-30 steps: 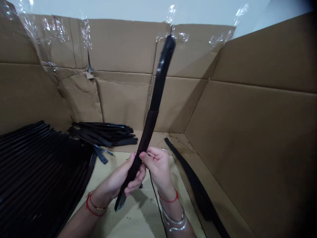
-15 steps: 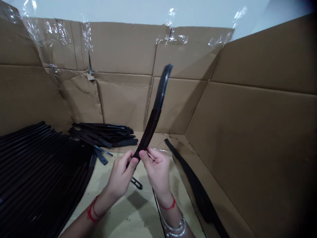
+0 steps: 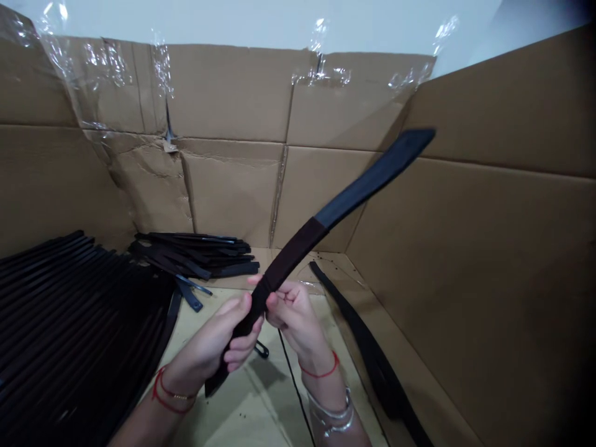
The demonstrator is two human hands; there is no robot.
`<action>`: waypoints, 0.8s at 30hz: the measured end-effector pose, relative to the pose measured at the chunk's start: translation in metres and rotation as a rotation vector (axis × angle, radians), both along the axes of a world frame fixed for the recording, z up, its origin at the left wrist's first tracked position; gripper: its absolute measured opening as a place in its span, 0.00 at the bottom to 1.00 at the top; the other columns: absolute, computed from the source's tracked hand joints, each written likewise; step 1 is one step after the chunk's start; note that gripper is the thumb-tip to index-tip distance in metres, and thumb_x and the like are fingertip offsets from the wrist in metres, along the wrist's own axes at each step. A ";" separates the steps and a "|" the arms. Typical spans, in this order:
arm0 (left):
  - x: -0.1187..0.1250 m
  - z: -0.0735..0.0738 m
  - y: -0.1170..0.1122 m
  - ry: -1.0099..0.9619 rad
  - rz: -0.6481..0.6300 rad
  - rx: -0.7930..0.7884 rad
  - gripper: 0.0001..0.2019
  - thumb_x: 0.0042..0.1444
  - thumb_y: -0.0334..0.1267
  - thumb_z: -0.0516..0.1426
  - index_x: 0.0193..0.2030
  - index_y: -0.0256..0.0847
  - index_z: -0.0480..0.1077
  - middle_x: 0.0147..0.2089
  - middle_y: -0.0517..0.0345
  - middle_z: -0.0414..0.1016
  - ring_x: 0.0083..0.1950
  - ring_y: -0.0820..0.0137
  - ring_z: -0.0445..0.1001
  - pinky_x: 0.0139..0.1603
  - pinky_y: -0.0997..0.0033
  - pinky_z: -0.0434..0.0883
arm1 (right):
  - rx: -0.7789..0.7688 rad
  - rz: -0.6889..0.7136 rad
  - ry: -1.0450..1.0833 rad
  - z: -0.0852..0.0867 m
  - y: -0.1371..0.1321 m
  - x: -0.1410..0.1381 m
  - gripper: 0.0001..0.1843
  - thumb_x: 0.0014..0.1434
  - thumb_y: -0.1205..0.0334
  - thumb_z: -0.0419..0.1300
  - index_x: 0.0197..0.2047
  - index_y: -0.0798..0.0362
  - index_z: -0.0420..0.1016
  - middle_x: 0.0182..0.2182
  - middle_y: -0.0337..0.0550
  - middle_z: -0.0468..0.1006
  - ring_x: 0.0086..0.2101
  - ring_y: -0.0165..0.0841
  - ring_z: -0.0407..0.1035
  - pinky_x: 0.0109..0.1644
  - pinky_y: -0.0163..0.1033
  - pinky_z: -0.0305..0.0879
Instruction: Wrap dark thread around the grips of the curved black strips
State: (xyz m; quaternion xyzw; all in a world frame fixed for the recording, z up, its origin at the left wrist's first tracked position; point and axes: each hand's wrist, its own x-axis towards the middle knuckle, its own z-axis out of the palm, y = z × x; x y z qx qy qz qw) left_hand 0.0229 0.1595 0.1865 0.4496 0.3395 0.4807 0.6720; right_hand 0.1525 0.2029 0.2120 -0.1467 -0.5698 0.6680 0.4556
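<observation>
A long, curved black strip (image 3: pixel 298 251) with a dark brown wrapped section slants up to the right in front of me. My left hand (image 3: pixel 216 332) is closed around its lower part, thumb on top and fingers underneath. Just below the brown section, my right hand (image 3: pixel 300 320) is pinched at the strip's edge. From its fingers a thin black cord (image 3: pixel 294 380) runs down over the pale board (image 3: pixel 251 419). Behind the strip, on the board, lies a small black piece with a slot (image 3: pixel 262 350), partly hidden by my left hand.
Many dark strips (image 3: pixel 79 323) lie side by side at the left. Behind them is a loose pile of black strips (image 3: pixel 200 251). Another long black piece (image 3: pixel 367 341) lies along the right. Taped cardboard walls (image 3: pixel 233 93) stand at the back and both sides.
The strip has turned from nearly edge-on and steep to showing its broad face, its upper end swinging right. My left fingers now wrap round its lower part; the right hand stays close by.
</observation>
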 end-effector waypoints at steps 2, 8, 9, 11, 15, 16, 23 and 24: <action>0.000 -0.002 -0.001 -0.074 -0.197 -0.035 0.29 0.55 0.69 0.45 0.31 0.40 0.59 0.13 0.73 0.48 0.10 0.80 0.42 0.09 0.79 0.48 | -0.002 0.011 0.008 0.001 -0.003 0.001 0.27 0.48 0.45 0.72 0.42 0.60 0.80 0.17 0.36 0.64 0.14 0.20 0.50 0.16 0.25 0.42; 0.002 0.003 -0.007 0.308 0.294 0.318 0.21 0.55 0.56 0.59 0.35 0.37 0.63 0.24 0.62 0.62 0.23 0.78 0.58 0.21 0.81 0.56 | 0.062 -0.298 0.033 0.005 -0.012 -0.002 0.19 0.48 0.52 0.74 0.37 0.59 0.82 0.28 0.45 0.76 0.26 0.30 0.68 0.26 0.29 0.66; 0.000 0.003 -0.009 0.269 0.202 0.300 0.23 0.55 0.58 0.57 0.33 0.37 0.62 0.22 0.64 0.58 0.21 0.79 0.55 0.20 0.81 0.54 | 0.072 -0.229 0.031 0.005 -0.013 -0.001 0.18 0.49 0.53 0.73 0.36 0.59 0.82 0.26 0.44 0.76 0.25 0.30 0.69 0.25 0.29 0.66; -0.002 0.001 -0.009 0.087 -0.118 0.226 0.27 0.55 0.66 0.51 0.31 0.39 0.59 0.19 0.69 0.50 0.17 0.80 0.48 0.15 0.80 0.51 | 0.094 -0.121 0.019 0.006 -0.015 0.000 0.15 0.54 0.53 0.70 0.32 0.59 0.80 0.20 0.42 0.73 0.21 0.30 0.69 0.22 0.29 0.64; 0.000 -0.001 -0.003 0.018 -0.144 0.215 0.29 0.55 0.68 0.48 0.33 0.37 0.61 0.18 0.66 0.57 0.16 0.79 0.55 0.17 0.79 0.59 | 0.136 -0.244 0.020 0.009 -0.017 -0.001 0.16 0.59 0.54 0.66 0.28 0.58 0.76 0.18 0.39 0.70 0.15 0.27 0.64 0.16 0.27 0.58; 0.001 -0.001 -0.001 0.102 0.031 0.252 0.28 0.56 0.65 0.51 0.32 0.36 0.62 0.19 0.64 0.59 0.18 0.79 0.58 0.20 0.80 0.60 | 0.142 -0.276 0.036 0.009 -0.016 -0.002 0.15 0.58 0.54 0.67 0.29 0.59 0.77 0.19 0.39 0.70 0.15 0.26 0.62 0.16 0.27 0.57; 0.003 -0.004 -0.009 -0.015 -0.118 0.121 0.30 0.55 0.69 0.46 0.29 0.40 0.59 0.13 0.71 0.48 0.10 0.80 0.44 0.09 0.79 0.47 | 0.013 0.113 0.031 0.003 -0.007 0.003 0.25 0.53 0.45 0.69 0.40 0.61 0.80 0.15 0.32 0.57 0.15 0.18 0.41 0.16 0.25 0.37; 0.003 -0.005 -0.010 -0.027 -0.143 0.144 0.30 0.55 0.69 0.46 0.30 0.40 0.59 0.13 0.71 0.49 0.10 0.80 0.45 0.09 0.79 0.49 | 0.019 0.052 0.037 0.003 -0.008 0.003 0.24 0.53 0.45 0.70 0.39 0.61 0.80 0.15 0.33 0.58 0.15 0.19 0.43 0.16 0.25 0.40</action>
